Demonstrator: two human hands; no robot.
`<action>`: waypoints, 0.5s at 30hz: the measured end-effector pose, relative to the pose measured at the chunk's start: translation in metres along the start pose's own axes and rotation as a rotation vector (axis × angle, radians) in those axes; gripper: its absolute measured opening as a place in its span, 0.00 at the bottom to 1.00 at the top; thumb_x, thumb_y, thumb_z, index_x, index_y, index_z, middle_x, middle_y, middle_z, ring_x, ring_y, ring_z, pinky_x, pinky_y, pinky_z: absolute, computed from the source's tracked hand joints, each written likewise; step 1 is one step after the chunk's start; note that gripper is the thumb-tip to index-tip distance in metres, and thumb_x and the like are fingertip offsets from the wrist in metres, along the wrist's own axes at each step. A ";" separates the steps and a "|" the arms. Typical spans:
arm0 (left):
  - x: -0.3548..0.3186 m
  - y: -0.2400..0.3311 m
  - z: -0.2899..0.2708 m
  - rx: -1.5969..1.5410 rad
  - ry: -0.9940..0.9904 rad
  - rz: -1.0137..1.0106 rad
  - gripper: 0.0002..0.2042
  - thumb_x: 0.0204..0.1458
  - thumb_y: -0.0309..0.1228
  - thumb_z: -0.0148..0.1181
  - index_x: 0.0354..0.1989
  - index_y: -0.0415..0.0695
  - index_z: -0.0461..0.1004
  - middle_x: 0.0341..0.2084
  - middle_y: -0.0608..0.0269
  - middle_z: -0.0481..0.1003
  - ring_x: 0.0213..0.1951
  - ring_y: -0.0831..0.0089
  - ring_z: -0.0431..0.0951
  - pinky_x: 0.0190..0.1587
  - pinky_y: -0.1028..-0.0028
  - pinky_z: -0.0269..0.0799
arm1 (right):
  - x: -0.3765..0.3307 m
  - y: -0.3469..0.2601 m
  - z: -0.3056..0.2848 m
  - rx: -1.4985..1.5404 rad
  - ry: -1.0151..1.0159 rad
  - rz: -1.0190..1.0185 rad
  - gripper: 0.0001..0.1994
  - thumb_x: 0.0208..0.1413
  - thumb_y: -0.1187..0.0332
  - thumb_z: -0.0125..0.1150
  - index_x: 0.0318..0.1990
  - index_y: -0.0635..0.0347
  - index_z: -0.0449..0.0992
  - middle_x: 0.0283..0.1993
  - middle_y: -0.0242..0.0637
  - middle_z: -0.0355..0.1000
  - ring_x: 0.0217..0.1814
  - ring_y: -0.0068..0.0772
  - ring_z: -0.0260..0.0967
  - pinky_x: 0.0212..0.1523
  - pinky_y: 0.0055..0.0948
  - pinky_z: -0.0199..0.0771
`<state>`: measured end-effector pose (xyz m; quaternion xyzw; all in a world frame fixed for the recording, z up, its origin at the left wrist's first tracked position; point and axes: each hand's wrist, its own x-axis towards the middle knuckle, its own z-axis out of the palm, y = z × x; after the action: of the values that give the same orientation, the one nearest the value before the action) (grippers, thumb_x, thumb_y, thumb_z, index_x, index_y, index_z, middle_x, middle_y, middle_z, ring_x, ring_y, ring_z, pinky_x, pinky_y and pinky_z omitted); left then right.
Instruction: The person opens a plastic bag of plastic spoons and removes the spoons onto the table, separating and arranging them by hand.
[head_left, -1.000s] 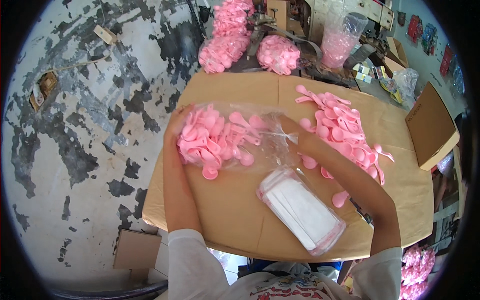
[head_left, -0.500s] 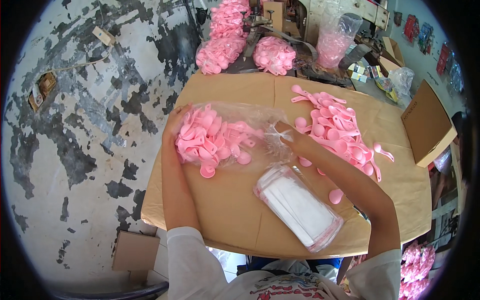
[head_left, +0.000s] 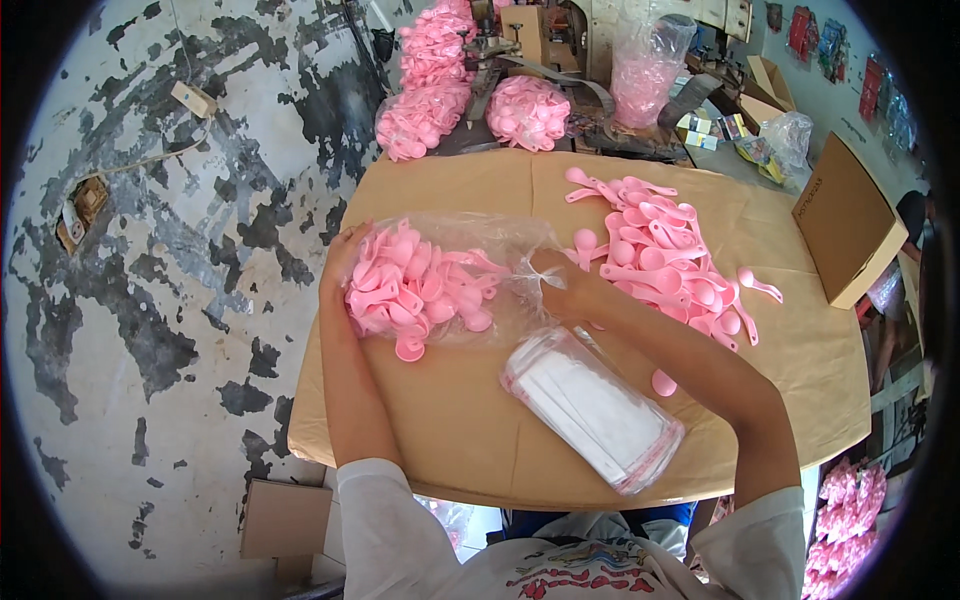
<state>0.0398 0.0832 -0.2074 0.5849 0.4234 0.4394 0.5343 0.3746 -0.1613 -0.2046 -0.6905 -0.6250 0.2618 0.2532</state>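
A clear plastic bag (head_left: 500, 232) lies on the brown-covered table, its left part filled with pink plastic scoops (head_left: 410, 275). At the bag's left end, my left hand (head_left: 347, 250) curls around the plastic, with some fingers hidden behind it. My right hand (head_left: 562, 285) is closed on the bunched plastic at the other end. One pink scoop (head_left: 409, 347) sits at the bag's lower edge. Right of my right hand spreads a loose pile of pink scoops (head_left: 665, 245). Close to my right forearm rests a stack of flat clear and white plastic sleeves (head_left: 595, 410).
Brown paper covers the table (head_left: 430, 430). A cardboard box (head_left: 850, 220) stands at its right edge. Beyond the far edge are filled bags of pink scoops (head_left: 528, 112), a tall clear bag (head_left: 645, 75) and machinery. A peeling wall (head_left: 170, 300) rises on the left.
The whole view has shifted slightly. Both hands keep hold of the bag's two ends, the right one perhaps a little farther left; the scoops inside look much the same.
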 end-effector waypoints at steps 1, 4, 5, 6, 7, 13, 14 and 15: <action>-0.005 0.000 -0.002 0.025 0.012 -0.023 0.16 0.58 0.44 0.64 0.33 0.41 0.78 0.26 0.70 0.76 0.26 0.83 0.71 0.30 0.79 0.68 | 0.001 -0.004 -0.006 0.001 -0.009 -0.004 0.22 0.65 0.66 0.50 0.66 0.57 0.64 0.59 0.43 0.72 0.59 0.43 0.71 0.59 0.32 0.70; -0.020 0.008 0.007 -0.038 0.046 -0.006 0.16 0.57 0.45 0.65 0.31 0.42 0.78 0.25 0.70 0.75 0.26 0.83 0.70 0.30 0.79 0.67 | -0.010 -0.048 -0.060 -0.287 -0.221 -0.170 0.23 0.57 0.68 0.59 0.61 0.58 0.65 0.56 0.43 0.74 0.56 0.41 0.73 0.55 0.38 0.73; -0.023 0.004 -0.001 -0.041 0.079 -0.021 0.16 0.57 0.45 0.65 0.31 0.42 0.78 0.25 0.70 0.75 0.26 0.83 0.70 0.30 0.79 0.67 | -0.018 -0.069 -0.073 -0.394 -0.192 -0.118 0.22 0.55 0.70 0.61 0.58 0.59 0.67 0.53 0.42 0.75 0.57 0.41 0.72 0.57 0.38 0.71; -0.015 0.008 0.006 -0.016 0.042 0.029 0.17 0.57 0.45 0.65 0.30 0.43 0.77 0.25 0.69 0.75 0.25 0.82 0.70 0.30 0.80 0.67 | -0.036 -0.057 -0.103 -0.382 -0.117 -0.311 0.22 0.55 0.72 0.60 0.58 0.60 0.68 0.49 0.44 0.75 0.53 0.46 0.72 0.53 0.40 0.72; -0.011 0.010 0.005 0.022 0.014 0.074 0.17 0.56 0.46 0.65 0.29 0.43 0.77 0.24 0.69 0.74 0.25 0.82 0.70 0.29 0.80 0.66 | -0.051 -0.040 -0.129 -0.352 -0.049 -0.513 0.22 0.54 0.74 0.59 0.58 0.62 0.69 0.45 0.47 0.75 0.48 0.51 0.73 0.49 0.41 0.72; 0.003 0.000 0.000 0.004 0.016 0.020 0.17 0.55 0.46 0.66 0.26 0.44 0.75 0.21 0.72 0.71 0.23 0.84 0.65 0.26 0.80 0.61 | -0.043 -0.042 -0.107 -0.493 -0.029 -0.431 0.18 0.53 0.74 0.60 0.52 0.63 0.73 0.50 0.43 0.75 0.57 0.45 0.70 0.54 0.40 0.70; 0.003 -0.002 0.001 0.010 0.014 0.021 0.17 0.55 0.46 0.66 0.26 0.44 0.75 0.21 0.72 0.71 0.23 0.84 0.65 0.26 0.80 0.61 | -0.031 -0.038 -0.078 -0.364 -0.041 -0.547 0.21 0.52 0.74 0.61 0.56 0.63 0.71 0.52 0.45 0.74 0.57 0.47 0.70 0.54 0.40 0.70; -0.002 -0.009 -0.015 0.034 0.043 0.021 0.17 0.55 0.46 0.66 0.25 0.45 0.75 0.21 0.73 0.70 0.22 0.84 0.64 0.25 0.79 0.60 | -0.031 -0.088 -0.064 -0.319 -0.224 -0.289 0.22 0.54 0.74 0.60 0.58 0.63 0.70 0.54 0.46 0.73 0.57 0.47 0.71 0.55 0.40 0.70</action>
<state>0.0250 0.0854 -0.2156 0.5889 0.4359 0.4503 0.5103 0.3513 -0.1855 -0.0972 -0.5919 -0.7747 0.1958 0.1051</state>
